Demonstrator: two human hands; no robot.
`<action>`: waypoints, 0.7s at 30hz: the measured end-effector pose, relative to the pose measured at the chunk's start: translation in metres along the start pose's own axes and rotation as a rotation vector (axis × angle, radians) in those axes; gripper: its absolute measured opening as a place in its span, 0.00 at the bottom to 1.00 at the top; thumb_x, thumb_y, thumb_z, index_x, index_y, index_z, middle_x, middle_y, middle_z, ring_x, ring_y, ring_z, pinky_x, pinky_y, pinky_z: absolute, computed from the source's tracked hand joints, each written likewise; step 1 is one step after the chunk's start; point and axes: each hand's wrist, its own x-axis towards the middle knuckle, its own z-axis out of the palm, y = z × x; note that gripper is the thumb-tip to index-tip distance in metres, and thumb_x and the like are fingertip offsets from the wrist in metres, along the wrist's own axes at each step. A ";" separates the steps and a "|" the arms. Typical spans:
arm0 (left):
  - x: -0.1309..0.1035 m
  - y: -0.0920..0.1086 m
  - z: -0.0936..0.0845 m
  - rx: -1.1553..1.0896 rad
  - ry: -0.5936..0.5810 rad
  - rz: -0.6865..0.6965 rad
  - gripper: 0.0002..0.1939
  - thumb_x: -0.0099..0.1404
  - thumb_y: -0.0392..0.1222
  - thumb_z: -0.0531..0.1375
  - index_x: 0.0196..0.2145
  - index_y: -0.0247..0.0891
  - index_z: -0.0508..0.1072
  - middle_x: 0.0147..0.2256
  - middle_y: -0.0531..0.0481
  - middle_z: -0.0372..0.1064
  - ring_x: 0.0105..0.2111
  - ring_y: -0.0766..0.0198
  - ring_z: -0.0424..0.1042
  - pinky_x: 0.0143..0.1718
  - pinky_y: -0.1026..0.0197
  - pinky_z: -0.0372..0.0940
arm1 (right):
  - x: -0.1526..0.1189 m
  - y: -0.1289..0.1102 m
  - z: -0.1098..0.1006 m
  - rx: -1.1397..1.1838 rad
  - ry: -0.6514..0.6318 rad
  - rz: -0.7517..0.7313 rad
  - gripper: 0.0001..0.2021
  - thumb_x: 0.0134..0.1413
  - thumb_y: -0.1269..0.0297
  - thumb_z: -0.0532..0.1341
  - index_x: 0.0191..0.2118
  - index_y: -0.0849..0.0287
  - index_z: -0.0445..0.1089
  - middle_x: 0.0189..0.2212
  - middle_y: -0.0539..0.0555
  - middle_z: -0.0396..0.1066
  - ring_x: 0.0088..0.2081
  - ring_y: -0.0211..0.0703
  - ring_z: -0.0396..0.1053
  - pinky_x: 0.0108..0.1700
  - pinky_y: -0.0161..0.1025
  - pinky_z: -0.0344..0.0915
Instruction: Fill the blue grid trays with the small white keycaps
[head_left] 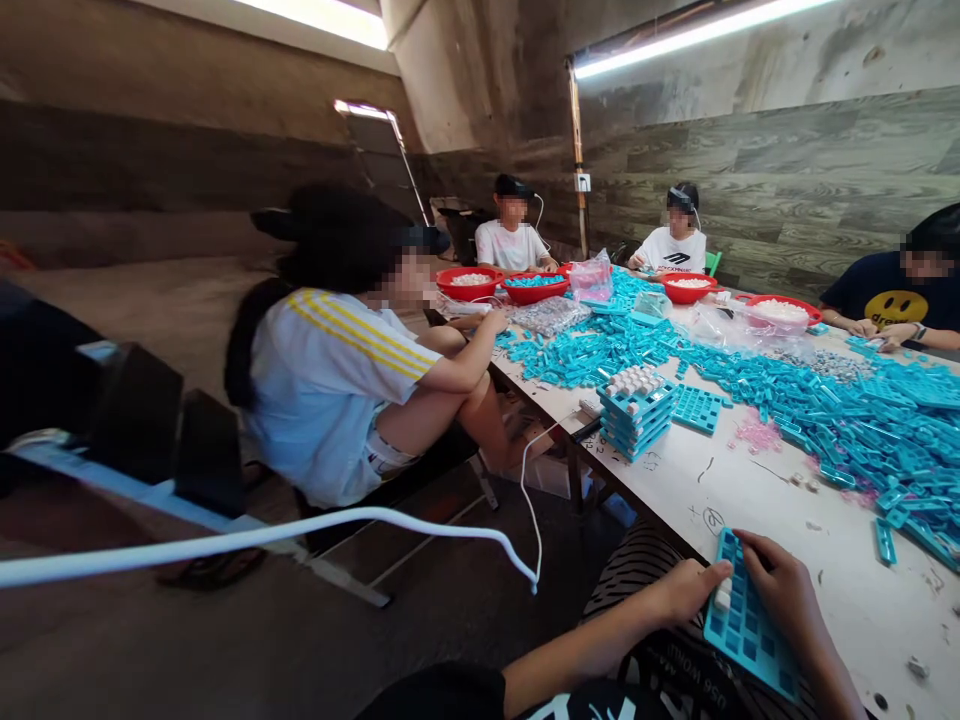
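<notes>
At the left of the table (840, 600): a person (330, 365) in a white shirt with yellow stripes is seated.
Stack (634, 428): blue trays are piled near the table's edge and topped with white cubes.
Left hand (686, 592): the left edge of a blue tray is held in a narrow grip, the thumb pressed by the white blocks (723, 598); the fingers beneath are hidden.
Tray (754, 640): it is held tilted at the near edge of the table, above the lap. It is judged light, fairly stiff and slightly slick; the small blocks could be spilled by a sharp tip. It is best gripped by its long rims, clear of the pockets.
Right hand (784, 590): it is placed along the tray's right side, fingertips at the far end; whether anything is pinched cannot be told.
Pile (817, 410): blue pieces are heaped across the table.
</notes>
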 end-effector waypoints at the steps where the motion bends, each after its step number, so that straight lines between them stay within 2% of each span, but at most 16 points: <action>1: -0.003 0.002 -0.003 0.069 0.060 0.044 0.20 0.57 0.53 0.53 0.17 0.37 0.64 0.18 0.54 0.57 0.29 0.61 0.64 0.36 0.59 0.60 | 0.001 0.001 0.000 -0.040 0.058 0.040 0.21 0.49 0.53 0.52 0.42 0.58 0.74 0.39 0.57 0.74 0.42 0.54 0.71 0.47 0.48 0.66; 3: -0.009 0.007 -0.011 0.214 0.210 0.160 0.19 0.60 0.51 0.50 0.18 0.37 0.65 0.20 0.53 0.60 0.29 0.62 0.64 0.37 0.60 0.59 | 0.004 0.009 -0.002 -0.144 0.195 0.117 0.23 0.48 0.54 0.50 0.42 0.61 0.74 0.40 0.61 0.73 0.42 0.56 0.70 0.46 0.50 0.66; 6: -0.017 0.010 -0.023 0.284 0.390 0.288 0.14 0.61 0.43 0.47 0.23 0.38 0.67 0.25 0.52 0.64 0.32 0.62 0.64 0.39 0.61 0.58 | 0.006 0.030 -0.009 -0.282 0.366 0.180 0.27 0.47 0.53 0.47 0.43 0.67 0.73 0.38 0.68 0.71 0.42 0.61 0.69 0.45 0.55 0.64; 9: -0.021 0.013 -0.029 0.227 0.435 0.315 0.11 0.61 0.40 0.47 0.34 0.37 0.68 0.29 0.51 0.64 0.33 0.64 0.63 0.39 0.62 0.59 | 0.000 0.048 -0.013 -0.202 0.346 0.222 0.29 0.47 0.49 0.49 0.45 0.66 0.72 0.41 0.68 0.69 0.37 0.58 0.70 0.42 0.54 0.66; 11: -0.024 0.018 -0.028 0.179 0.424 0.328 0.13 0.64 0.42 0.47 0.40 0.37 0.67 0.29 0.51 0.63 0.31 0.65 0.62 0.38 0.63 0.60 | -0.007 0.050 -0.009 -0.064 0.308 0.216 0.29 0.46 0.46 0.53 0.47 0.61 0.70 0.47 0.65 0.67 0.40 0.56 0.70 0.43 0.51 0.66; 14: -0.031 0.027 -0.022 0.179 0.387 0.379 0.17 0.65 0.48 0.48 0.46 0.36 0.64 0.29 0.50 0.63 0.28 0.66 0.62 0.34 0.63 0.60 | -0.027 0.030 0.003 0.074 0.311 0.198 0.30 0.44 0.45 0.56 0.53 0.55 0.66 0.55 0.60 0.60 0.54 0.58 0.60 0.52 0.51 0.61; 17: -0.038 0.033 -0.012 0.292 0.297 0.446 0.15 0.65 0.49 0.49 0.41 0.36 0.67 0.31 0.49 0.66 0.30 0.66 0.64 0.35 0.63 0.61 | -0.052 -0.003 0.012 0.174 0.314 0.224 0.33 0.46 0.46 0.57 0.57 0.56 0.61 0.61 0.59 0.49 0.62 0.58 0.46 0.59 0.54 0.51; 19: -0.039 0.034 -0.005 0.405 0.276 0.540 0.13 0.66 0.46 0.48 0.37 0.37 0.68 0.34 0.47 0.67 0.36 0.64 0.66 0.41 0.62 0.61 | -0.064 -0.017 0.008 0.287 0.288 0.196 0.28 0.48 0.49 0.57 0.55 0.55 0.62 0.61 0.58 0.51 0.61 0.55 0.49 0.57 0.52 0.54; 20: -0.038 0.033 -0.002 0.451 0.314 0.593 0.13 0.66 0.44 0.47 0.37 0.38 0.68 0.35 0.47 0.67 0.37 0.63 0.66 0.42 0.61 0.61 | -0.068 -0.019 0.002 0.331 0.277 0.176 0.25 0.50 0.52 0.57 0.53 0.55 0.64 0.59 0.58 0.54 0.60 0.53 0.51 0.56 0.51 0.56; 21: -0.037 0.032 0.001 0.490 0.351 0.639 0.13 0.67 0.43 0.46 0.37 0.38 0.68 0.35 0.47 0.66 0.38 0.63 0.66 0.43 0.60 0.61 | -0.071 -0.017 -0.008 0.337 0.330 0.172 0.22 0.51 0.53 0.56 0.52 0.56 0.65 0.57 0.59 0.58 0.58 0.52 0.54 0.55 0.50 0.57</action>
